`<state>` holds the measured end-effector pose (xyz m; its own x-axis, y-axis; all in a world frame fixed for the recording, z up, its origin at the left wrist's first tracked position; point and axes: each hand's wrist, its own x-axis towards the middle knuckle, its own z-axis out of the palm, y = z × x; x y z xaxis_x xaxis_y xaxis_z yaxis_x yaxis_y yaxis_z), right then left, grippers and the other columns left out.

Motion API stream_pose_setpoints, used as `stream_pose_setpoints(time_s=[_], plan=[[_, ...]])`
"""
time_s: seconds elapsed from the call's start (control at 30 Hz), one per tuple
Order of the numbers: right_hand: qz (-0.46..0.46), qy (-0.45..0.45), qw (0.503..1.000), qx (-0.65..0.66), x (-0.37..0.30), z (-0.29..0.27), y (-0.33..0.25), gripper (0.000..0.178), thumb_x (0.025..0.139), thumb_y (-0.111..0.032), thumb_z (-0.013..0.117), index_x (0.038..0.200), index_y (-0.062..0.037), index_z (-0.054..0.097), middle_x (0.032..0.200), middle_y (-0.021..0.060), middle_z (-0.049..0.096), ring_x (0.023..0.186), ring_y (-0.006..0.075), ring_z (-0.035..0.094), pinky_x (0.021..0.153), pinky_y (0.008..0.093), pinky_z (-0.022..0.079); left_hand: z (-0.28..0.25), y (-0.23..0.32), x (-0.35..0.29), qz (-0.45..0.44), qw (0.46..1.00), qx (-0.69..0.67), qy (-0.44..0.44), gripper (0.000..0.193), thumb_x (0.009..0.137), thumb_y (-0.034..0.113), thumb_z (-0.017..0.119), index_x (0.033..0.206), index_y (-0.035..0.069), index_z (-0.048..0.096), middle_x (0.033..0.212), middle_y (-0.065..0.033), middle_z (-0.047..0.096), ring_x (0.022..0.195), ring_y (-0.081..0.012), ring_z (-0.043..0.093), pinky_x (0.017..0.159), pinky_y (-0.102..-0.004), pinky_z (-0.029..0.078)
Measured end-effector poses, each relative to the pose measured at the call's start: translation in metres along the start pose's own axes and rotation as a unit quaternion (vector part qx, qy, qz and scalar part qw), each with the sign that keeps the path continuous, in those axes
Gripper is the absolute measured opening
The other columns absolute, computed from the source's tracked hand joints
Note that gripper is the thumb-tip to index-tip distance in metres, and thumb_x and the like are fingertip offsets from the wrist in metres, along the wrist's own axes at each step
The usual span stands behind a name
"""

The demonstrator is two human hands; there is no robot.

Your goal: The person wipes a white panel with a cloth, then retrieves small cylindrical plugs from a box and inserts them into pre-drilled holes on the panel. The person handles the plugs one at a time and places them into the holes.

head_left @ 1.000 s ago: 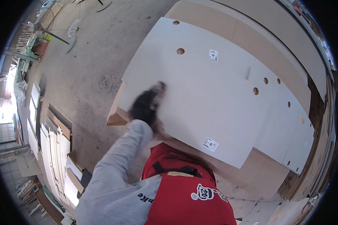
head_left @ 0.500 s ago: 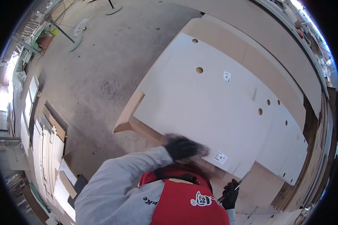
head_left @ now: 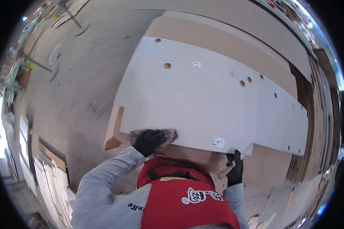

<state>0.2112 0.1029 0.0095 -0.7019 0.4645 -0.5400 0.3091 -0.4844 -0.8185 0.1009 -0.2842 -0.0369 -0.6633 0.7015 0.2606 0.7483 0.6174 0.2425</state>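
Fingers [head_left: 156, 134] of the left hand [head_left: 149, 142] are bending over a bunched patterned cloth [head_left: 171, 139], which is resting on the near edge of the white panel [head_left: 202, 103]. Panel is lying over brown cardboard [head_left: 218, 37] in front of the person, a printed label [head_left: 218, 142] sitting between the hands.

Step in hand seems to be rubbing the panel's face. Doing it well is probably calling for a flat palm, even pressure, a lighter touch over the label, and care at the edge, where cloth could be snagging. Right hand [head_left: 235, 168] is best holding its slim tan tool [head_left: 225, 173] clear of the surface.

Left fingers are lying close together, loosely closed on the cloth; thumb is hiding. Right fingers are curling firmly round the tool, kind unclear, and reaching the panel's near edge; contact uncertain.
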Motion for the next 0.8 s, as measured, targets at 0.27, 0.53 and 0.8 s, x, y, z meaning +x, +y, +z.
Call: stream_pose_setpoints(time_s=[0.27,0.53,0.8], plan=[[0.041,0.071,0.992,0.091,-0.041,-0.027,0.026,0.047,0.091,-0.032,0.052,0.129,-0.0066,0.041,0.101,0.0071,0.058,0.077,0.0134,0.058,0.049,0.0167,0.039,0.069,0.103,0.12,0.209,0.972,-0.103,-0.013,0.037,0.077,0.016,0.052,0.113,0.013,0.058,0.12,-0.0062,0.055,0.111,-0.022,0.052,0.089,-0.0389,0.044],[0.036,0.2,0.967,0.155,-0.06,-0.076,0.027,0.044,0.092,-0.031,0.05,0.128,-0.0065,0.043,0.075,0.0006,0.051,0.057,0.0068,0.048,0.044,0.0182,0.038,0.141,0.252,0.245,0.244,0.962,-0.122,0.019,0.031,0.076,0.015,0.054,0.106,0.012,0.06,0.114,-0.006,0.057,0.108,-0.0225,0.053,0.09,-0.0387,0.044],[0.011,0.2,0.969,0.142,-0.054,-0.116,0.038,0.044,0.094,-0.033,0.044,0.129,-0.0066,0.042,0.067,-0.0022,0.047,0.051,0.0068,0.044,0.043,0.0188,0.036,0.085,0.154,0.199,0.362,0.919,-0.14,-0.07,0.028,0.078,0.016,0.052,0.105,0.017,0.063,0.117,0.0008,0.059,0.109,-0.0176,0.054,0.092,-0.0361,0.044]])
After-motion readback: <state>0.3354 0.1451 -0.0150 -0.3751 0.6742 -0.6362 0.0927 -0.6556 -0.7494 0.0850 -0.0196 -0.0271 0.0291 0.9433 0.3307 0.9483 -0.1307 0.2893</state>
